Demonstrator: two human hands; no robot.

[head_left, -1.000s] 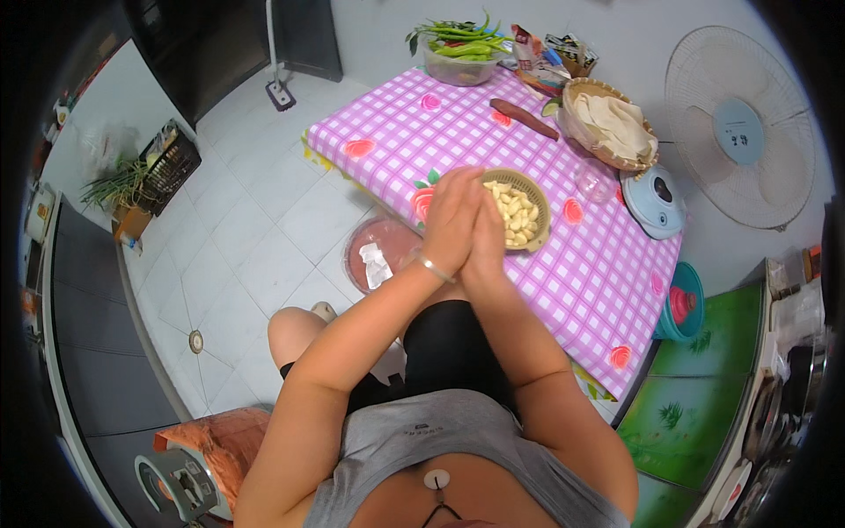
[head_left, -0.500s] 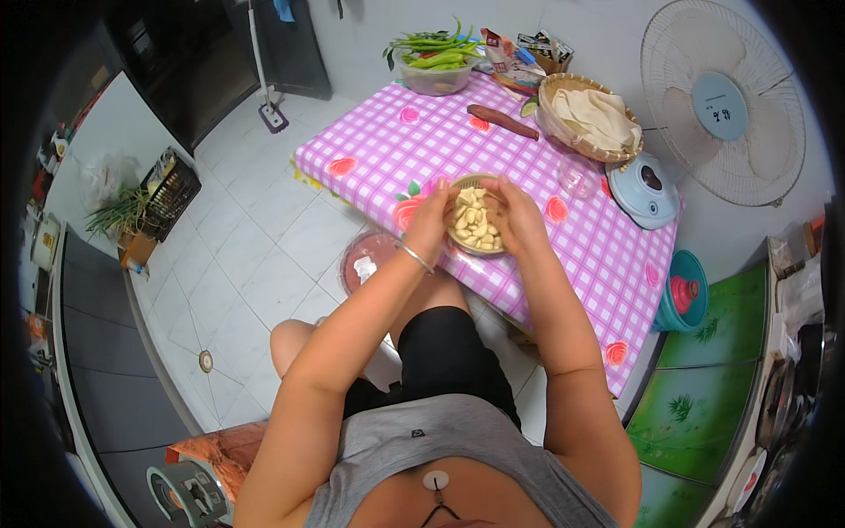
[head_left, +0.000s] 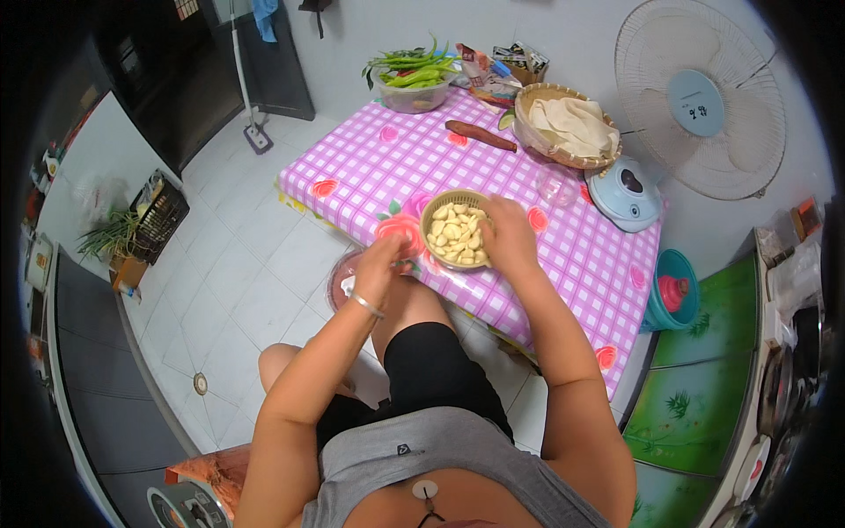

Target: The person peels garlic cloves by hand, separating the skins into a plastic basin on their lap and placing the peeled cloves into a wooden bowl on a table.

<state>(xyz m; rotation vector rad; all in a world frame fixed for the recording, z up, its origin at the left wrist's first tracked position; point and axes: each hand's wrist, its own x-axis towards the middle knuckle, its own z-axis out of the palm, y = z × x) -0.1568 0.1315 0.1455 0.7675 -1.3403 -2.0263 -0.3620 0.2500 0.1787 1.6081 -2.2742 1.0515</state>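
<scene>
Between my two hands on the near edge of the pink checked table sits the bowl of peeled garlic cloves, right hand gripping its rim, left hand loosely curled apart beside it, so I judge sorting's underway and steadying comes next; fan beyond, white tiled floor left.

At the table's far edge we see a clear tub of green vegetables, a woven basket holding cloth, and a light-blue appliance at the right edge.
</scene>
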